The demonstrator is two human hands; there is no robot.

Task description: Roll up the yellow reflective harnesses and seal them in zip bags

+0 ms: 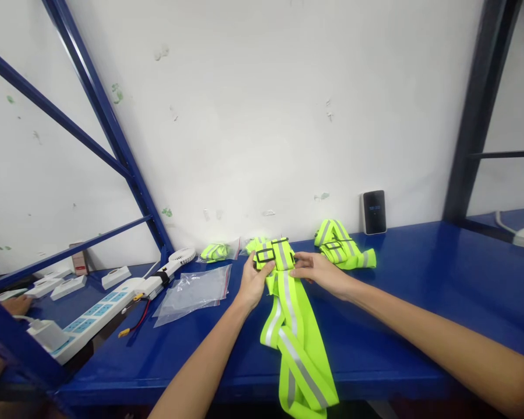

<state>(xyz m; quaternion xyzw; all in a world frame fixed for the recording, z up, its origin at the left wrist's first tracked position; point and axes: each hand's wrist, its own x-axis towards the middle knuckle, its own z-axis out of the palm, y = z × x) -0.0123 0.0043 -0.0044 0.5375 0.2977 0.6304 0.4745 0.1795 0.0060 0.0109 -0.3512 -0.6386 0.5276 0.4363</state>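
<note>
A fluorescent yellow safety vest (293, 331) with grey reflective stripes lies on the blue shelf top and hangs over its front edge. My left hand (254, 283) grips its upper strap beside a black plastic buckle (264, 255). My right hand (318, 273) comes in from the right, its fingers on the same gathered straps near a second black buckle (286, 256). Between the hands, the fingers hide part of the webbing.
A second folded vest (343, 247) lies to the right, and a bagged vest (216, 252) to the left. Nearby are an empty zip bag (192, 294), a white handheld fan (170, 270), a power strip (91, 320), a black-faced device (374, 212), and a co-worker's hand (17, 304).
</note>
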